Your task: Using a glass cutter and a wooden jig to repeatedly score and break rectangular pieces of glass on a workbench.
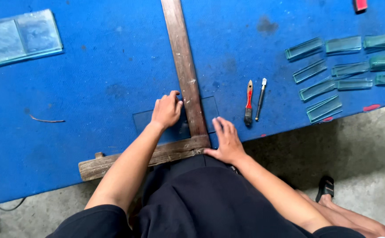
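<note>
A: Blue felt-covered table (91, 88), fuzzy and a bit stained, concrete floor below. What's on it?

B: Wooden T-square (188, 83), worn brown, long blade running away from the person w/ the crossbar hooked on the near edge. Under it a clear glass sheet (146, 121), flat, rectangular, barely visible vs. the felt.

A: Hands?

B: Left hand (166, 111) rests on the glass, fingertips curled against the blade's left side, not gripping anything. Right hand (226, 142) lies flat, fingers spread, pressing the table just right of the blade by the crossbar. Holding nothing.

A: Risks?

B: IMO the square could skid if pressure's uneven, so the glass shifts under it. Sheet edges look sharp; bare fingers sit right on them.

A: Other stuff?

B: Small brush w/ red handle (248, 102) and a thin glass cutter (260, 99) lie just right of the blade. Greenish glass strips (333, 75) in rows far right; bigger glass panes (18, 37) stacked top left.
</note>
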